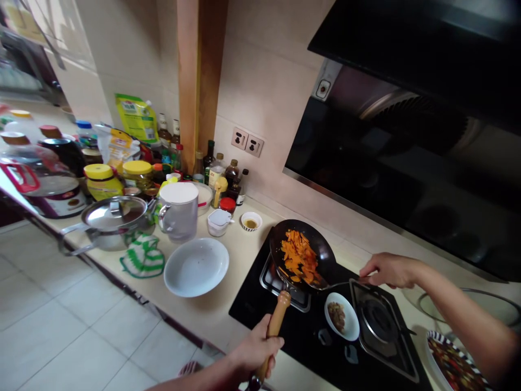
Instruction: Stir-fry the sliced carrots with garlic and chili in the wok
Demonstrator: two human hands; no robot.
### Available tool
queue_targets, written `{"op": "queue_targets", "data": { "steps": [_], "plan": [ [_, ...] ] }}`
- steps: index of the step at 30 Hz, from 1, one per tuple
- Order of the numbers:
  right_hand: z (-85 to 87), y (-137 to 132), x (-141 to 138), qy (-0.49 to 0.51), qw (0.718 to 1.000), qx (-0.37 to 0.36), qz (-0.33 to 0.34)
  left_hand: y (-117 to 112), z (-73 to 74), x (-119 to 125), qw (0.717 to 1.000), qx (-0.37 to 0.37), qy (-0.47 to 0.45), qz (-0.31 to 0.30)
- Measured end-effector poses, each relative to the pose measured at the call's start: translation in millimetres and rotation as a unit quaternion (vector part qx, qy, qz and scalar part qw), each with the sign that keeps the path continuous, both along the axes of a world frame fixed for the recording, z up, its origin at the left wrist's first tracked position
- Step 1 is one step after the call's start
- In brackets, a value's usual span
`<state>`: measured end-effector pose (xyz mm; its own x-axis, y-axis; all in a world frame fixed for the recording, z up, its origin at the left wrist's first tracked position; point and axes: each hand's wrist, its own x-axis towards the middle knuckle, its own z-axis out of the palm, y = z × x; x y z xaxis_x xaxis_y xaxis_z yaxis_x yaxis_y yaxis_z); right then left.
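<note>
My left hand (260,346) is wrapped round the wooden handle of a dark wok (325,251). The wok sits over the left burner of the black gas stove (254,304). Sliced orange carrots (299,255) lie in it. My right hand (388,270) grips the end of a metal spatula (336,284), whose head rests among the carrots at the wok's near right side. Close below the spatula, a small white bowl (350,326) of chopped brownish food, perhaps meat, stands on the stove between the burners.
Left of the stove are an empty white dish (197,269), a green-striped cloth (144,255), a plastic pitcher (179,212) and a lidded steel pot (116,217). Several bottles line the wall. A range hood (399,146) hangs above. A filled plate (451,358) stands at lower right.
</note>
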<state>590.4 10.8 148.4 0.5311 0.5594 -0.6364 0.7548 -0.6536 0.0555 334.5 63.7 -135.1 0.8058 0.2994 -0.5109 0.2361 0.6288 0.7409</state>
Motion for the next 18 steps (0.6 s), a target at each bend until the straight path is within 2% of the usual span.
{"op": "queue_targets", "data": {
  "steps": [2, 4, 7, 9, 12, 15, 18],
  "plan": [
    [-5.1, 11.8, -4.9, -0.073, 0.996, -0.034, 0.027, -0.3, -0.9, 0.4, 1.0, 0.003, 0.0, 0.002],
    [-20.7, 18.5, -8.6, -0.129, 0.988, -0.033, 0.083, -0.8, -2.0, 1.1, 1.0, 0.007, -0.001, 0.0],
    [-48.9, 11.0, -12.6, -0.2, 0.969, 0.025, 0.142, -1.6, -2.2, 1.7, 1.0, 0.007, 0.0, -0.002],
    [-58.5, -3.3, -12.5, -0.257, 0.949, 0.057, 0.172, -1.9, -0.8, 1.3, 1.0, 0.003, 0.002, -0.002],
    [-50.3, -23.1, -3.0, -0.314, 0.925, 0.068, 0.204, -1.8, 1.5, 0.2, 1.0, -0.001, 0.006, -0.003],
    [-32.2, -25.0, 14.8, -0.316, 0.932, 0.049, 0.173, -1.5, 1.7, 0.0, 1.0, -0.001, 0.005, -0.003],
    [-32.3, -9.6, 26.2, -0.304, 0.941, 0.049, 0.142, -1.7, 0.0, 1.1, 1.0, 0.009, 0.007, -0.002]
  ]
}}
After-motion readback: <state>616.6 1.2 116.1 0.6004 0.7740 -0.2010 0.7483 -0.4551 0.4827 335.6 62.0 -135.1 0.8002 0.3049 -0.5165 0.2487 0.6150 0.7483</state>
